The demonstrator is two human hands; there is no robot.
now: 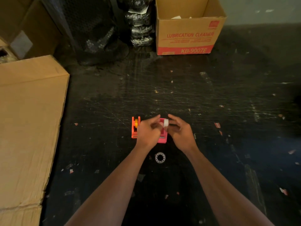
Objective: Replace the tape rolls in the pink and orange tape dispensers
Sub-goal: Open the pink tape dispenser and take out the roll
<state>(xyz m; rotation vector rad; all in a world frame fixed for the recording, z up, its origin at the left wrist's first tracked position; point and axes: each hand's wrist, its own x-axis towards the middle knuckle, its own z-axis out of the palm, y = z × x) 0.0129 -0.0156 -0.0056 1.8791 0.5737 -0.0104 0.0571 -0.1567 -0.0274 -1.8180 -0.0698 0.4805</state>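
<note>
An orange tape dispenser point(135, 128) stands on the dark surface with a yellow-orange hub in its cradle. Right beside it is the pink tape dispenser point(162, 138), partly hidden by my hands. My right hand point(180, 132) pinches a white tape roll point(166, 123) just above the pink dispenser. My left hand point(149, 130) is closed next to the roll, fingertips holding a small pink piece at the roll's side; what that piece is I cannot tell. Nearer to me, between my forearms, a clear tape roll point(160, 157) lies flat.
A big closed cardboard box point(29, 119) fills the left side. An open carton marked LUBRICATION CLEANER point(189, 35) stands at the back, next to black wrapped bundles point(140, 25). Scraps of paper and tape litter the scratched black surface point(211, 98).
</note>
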